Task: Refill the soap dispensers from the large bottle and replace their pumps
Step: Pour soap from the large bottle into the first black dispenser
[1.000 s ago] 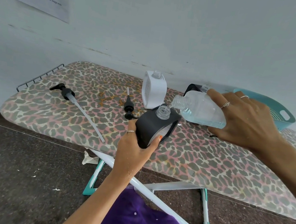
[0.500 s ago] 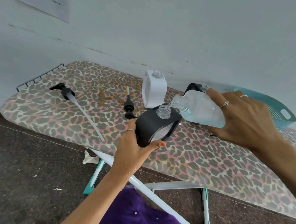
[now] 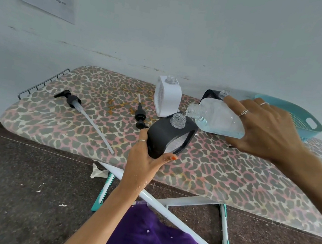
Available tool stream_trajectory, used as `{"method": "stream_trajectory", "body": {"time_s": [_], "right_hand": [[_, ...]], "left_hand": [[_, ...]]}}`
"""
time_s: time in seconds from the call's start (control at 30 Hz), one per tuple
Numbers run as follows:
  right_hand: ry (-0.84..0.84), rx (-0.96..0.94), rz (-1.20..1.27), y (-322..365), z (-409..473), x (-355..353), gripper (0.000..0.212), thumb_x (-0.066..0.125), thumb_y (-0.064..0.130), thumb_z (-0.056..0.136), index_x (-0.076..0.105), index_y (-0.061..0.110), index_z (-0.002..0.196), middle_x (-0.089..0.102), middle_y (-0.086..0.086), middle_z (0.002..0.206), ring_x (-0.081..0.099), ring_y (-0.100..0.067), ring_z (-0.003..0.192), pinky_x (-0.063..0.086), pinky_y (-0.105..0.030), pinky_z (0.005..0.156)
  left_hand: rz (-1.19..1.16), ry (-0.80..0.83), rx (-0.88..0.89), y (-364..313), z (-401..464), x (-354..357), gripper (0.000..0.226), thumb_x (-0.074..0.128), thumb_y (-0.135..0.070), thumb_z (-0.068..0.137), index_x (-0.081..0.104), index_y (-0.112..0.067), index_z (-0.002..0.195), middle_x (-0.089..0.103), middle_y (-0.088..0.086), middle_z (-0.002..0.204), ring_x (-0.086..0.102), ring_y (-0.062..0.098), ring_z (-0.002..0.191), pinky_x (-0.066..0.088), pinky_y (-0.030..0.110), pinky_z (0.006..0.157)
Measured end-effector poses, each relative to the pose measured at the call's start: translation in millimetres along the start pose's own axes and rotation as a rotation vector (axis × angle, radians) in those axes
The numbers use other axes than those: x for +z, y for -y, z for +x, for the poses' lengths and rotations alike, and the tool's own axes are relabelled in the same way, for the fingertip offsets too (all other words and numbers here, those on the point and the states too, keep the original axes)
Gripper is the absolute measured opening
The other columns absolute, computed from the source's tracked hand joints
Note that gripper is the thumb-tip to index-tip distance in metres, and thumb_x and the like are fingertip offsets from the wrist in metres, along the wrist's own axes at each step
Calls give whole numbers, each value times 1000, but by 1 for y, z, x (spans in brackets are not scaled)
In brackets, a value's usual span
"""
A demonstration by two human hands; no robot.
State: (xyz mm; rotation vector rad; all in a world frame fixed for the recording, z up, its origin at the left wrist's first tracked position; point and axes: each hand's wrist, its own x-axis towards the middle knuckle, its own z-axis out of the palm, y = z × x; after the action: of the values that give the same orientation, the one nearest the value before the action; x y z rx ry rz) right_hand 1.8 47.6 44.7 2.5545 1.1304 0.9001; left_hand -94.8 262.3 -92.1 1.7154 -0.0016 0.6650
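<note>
Left hand (image 3: 144, 160) grips the black dispenser (image 3: 169, 136), tilted, above the ironing board (image 3: 221, 170). Right hand (image 3: 265, 128) holds the large bottle (image 3: 215, 118) on its side, mouth touching the dispenser's clear neck, blue liquid low inside. White dispenser (image 3: 167, 99) stands just beyond the hands. Short pump (image 3: 140, 113) lies beside the left hand; long-tubed pump (image 3: 80, 108) farther left. Teal basket (image 3: 307, 124) sits behind the right hand.
</note>
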Motion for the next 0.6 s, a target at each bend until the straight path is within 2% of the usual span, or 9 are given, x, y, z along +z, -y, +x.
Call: {"method": "stream_trajectory", "body": {"time_s": [0.1,0.17,0.27,0.4,0.5,0.6], "right_hand": [[-2,6,1,1,0,0,74,77,48,64,47,18,125,67,-13,87,63,-36,74,29,-29,56],[-7,2,4,0,1,0,74,75,48,64,46,18,125,67,-13,86,63,-36,74,29,-29,55],[-7,-3,2,0,1,0,73,75,48,64,45,18,124,67,-13,85,63,-36,72,29,-28,55],[-3,-3,3,-1,0,1,76,78,47,64,46,17,126,66,-13,85,63,-36,72,29,-29,55],[-7,-2,5,-2,0,1,71,71,50,67,45,19,125,67,-12,86,62,-36,74,30,-29,56],[-5,-3,6,-2,0,1,72,71,51,67,46,19,126,67,-13,88,62,-36,76,37,-31,54]], "left_hand": [[34,-7,35,-3,1,0,58,64,-68,62,40,-46,110,62,-17,85,63,-7,75,50,10,65],[38,-9,29,-4,2,-1,57,64,-67,63,40,-45,109,57,-20,76,58,-11,69,43,4,62],[29,2,12,-7,1,0,57,66,-59,62,39,-43,110,59,-19,84,60,-14,74,43,2,63],[18,10,7,-9,1,0,67,64,-55,59,40,-24,113,57,-21,88,59,-22,77,45,1,62],[10,24,-10,-10,1,-1,59,64,-54,60,40,-35,109,62,-23,77,61,-20,72,47,2,59],[-1,28,-22,-11,1,-2,56,66,-56,60,37,-46,107,63,-15,87,65,-12,74,50,7,58]]}}
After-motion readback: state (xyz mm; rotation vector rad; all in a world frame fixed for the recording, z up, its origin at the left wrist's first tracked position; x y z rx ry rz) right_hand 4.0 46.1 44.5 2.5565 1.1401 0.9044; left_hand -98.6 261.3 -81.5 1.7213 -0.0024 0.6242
